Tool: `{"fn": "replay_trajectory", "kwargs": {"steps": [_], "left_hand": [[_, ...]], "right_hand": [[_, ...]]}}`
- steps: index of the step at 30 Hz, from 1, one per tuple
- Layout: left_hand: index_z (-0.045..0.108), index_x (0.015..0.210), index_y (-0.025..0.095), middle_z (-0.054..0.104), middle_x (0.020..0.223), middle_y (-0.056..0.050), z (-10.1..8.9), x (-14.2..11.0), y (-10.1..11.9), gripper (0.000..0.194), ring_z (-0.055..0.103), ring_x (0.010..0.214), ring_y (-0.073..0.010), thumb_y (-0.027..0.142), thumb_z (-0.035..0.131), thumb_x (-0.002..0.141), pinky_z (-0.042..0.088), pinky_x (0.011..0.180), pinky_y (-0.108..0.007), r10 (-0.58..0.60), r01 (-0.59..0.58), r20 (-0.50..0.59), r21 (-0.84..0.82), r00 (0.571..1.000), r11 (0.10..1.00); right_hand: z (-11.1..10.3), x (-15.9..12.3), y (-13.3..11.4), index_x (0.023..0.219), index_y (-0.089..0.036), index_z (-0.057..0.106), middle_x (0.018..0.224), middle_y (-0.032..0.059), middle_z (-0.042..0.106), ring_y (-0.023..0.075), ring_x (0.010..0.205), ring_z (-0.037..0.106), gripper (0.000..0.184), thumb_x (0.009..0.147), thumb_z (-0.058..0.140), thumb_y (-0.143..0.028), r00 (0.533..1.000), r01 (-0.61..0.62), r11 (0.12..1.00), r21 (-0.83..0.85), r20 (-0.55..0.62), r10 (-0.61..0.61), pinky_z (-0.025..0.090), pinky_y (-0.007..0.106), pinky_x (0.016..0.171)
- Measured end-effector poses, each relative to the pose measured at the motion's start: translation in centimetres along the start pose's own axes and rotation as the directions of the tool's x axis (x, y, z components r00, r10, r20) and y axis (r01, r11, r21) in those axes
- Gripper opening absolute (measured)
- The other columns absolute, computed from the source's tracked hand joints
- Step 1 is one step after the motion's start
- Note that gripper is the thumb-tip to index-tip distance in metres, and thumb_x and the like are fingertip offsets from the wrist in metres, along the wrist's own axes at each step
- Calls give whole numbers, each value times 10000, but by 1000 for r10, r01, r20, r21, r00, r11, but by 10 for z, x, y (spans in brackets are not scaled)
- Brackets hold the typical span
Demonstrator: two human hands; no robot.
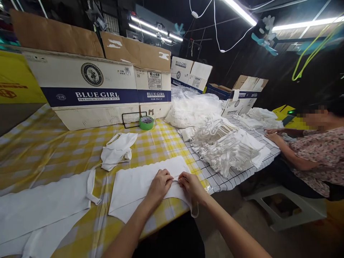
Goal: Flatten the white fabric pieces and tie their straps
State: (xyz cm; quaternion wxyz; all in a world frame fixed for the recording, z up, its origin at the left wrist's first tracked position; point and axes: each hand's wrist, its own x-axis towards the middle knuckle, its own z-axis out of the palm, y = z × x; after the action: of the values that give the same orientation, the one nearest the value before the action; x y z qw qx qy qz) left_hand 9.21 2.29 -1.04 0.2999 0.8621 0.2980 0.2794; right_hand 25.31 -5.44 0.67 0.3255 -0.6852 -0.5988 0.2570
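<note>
A white strappy top (134, 186) lies flat near the table's front edge, its upper edge slightly wavy. Over its right part, my left hand (160, 184) and my right hand (192, 186) are close together, fingertips pinched on a narrow white strap (175, 180). A loop of strap (195, 210) hangs below my right hand, past the table edge. To the left lies another white top (51, 200), its strap with a small slider (94, 199) facing my side. A crumpled white top (118, 148) rests farther back.
Behind stand a large beer carton (107, 96), a roll of green tape (146, 123) and a black wire frame (129, 120). A pile of white garments (228, 143) and a clear plastic bag (193, 107) are at right. A co-worker (317, 150) sits beyond, hands on white fabric.
</note>
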Motion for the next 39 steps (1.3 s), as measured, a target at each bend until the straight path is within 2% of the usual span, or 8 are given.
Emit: {"fn": "replay_trajectory", "kwargs": {"steps": [6, 14, 22, 29, 33, 39], "left_hand": [[690, 804, 217, 576, 839, -34, -3, 1, 0, 183, 491, 873, -190, 177, 512, 796, 446, 808, -358, -37, 38, 16, -93, 999, 995], [688, 799, 207, 572, 837, -32, 1, -1, -3, 159, 482, 868, -186, 171, 534, 794, 440, 810, -348, -27, 27, -6, -78, 1000, 997], [677, 767, 204, 565, 822, -25, 1, -3, -2, 165, 476, 848, -177, 159, 521, 795, 438, 777, -330, -31, 30, -18, -61, 999, 998], [641, 697, 192, 564, 808, -18, 3, -2, -3, 155, 477, 841, -169, 146, 515, 775, 437, 759, -311, -50, 49, -20, -53, 999, 997], [654, 713, 200, 573, 821, -17, 4, 0, -3, 125, 480, 846, -172, 161, 544, 758, 433, 770, -313, -41, 40, -24, -35, 999, 999], [646, 666, 190, 584, 800, -22, 6, 2, 0, 110, 480, 838, -175, 140, 566, 724, 427, 762, -313, -66, 66, -15, 12, 998, 998]], "right_hand": [[3, 5, -8, 799, -199, 634, 779, 15, 644, 146, 701, 544, 169, 805, 473, -149, 995, 98, 981, -167, 3, -99, 369, 243, 661], [6, 8, -10, 788, -192, 614, 747, 36, 623, 147, 654, 532, 153, 827, 473, -148, 990, 140, 932, -335, 29, -138, 331, 247, 614], [14, 11, -7, 790, -191, 585, 749, 43, 618, 144, 631, 527, 152, 845, 452, -144, 985, 168, 903, -396, 32, -169, 318, 250, 592], [26, 7, -11, 773, -183, 565, 738, 38, 620, 144, 641, 539, 142, 820, 446, -122, 983, 145, 936, -322, -59, -173, 342, 237, 604], [25, -2, -14, 806, -186, 590, 748, 24, 651, 135, 674, 570, 186, 861, 412, -192, 980, 116, 974, -195, -135, -144, 376, 218, 630], [27, -6, -18, 800, -185, 633, 771, 34, 671, 148, 679, 580, 204, 845, 449, -262, 976, 90, 996, -8, -200, -90, 393, 236, 651]]}}
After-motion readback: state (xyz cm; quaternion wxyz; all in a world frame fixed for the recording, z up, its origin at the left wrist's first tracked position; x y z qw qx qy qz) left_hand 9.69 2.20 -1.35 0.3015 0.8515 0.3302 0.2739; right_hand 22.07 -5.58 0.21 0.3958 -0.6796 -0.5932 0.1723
